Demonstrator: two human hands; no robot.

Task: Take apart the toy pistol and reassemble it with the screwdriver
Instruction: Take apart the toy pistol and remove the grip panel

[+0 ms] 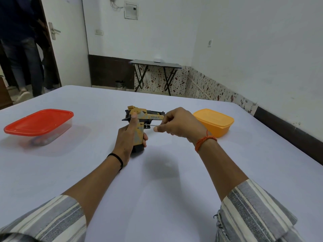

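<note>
On the wide table covered with a pale cloth, two closed boxes stood well apart: a clear box with a red lid to the left and a yellow box to the right, probably meant for the loose parts. Between them the toy pistol was held upright, its black base resting on the cloth, so the table carried the weight and gave support. The left hand was wrapped around the grip, fingers curled on the far side and thumb pressed up along the near side, which I judge kept the body from turning. The barrel lay level, its long axis across the view, the muzzle pointing to the right. The right hand pinched the screwdriver with closed fingers; the thin shaft lay nearly level, its tip meeting the frame near the trigger, probably at a screw.
</note>
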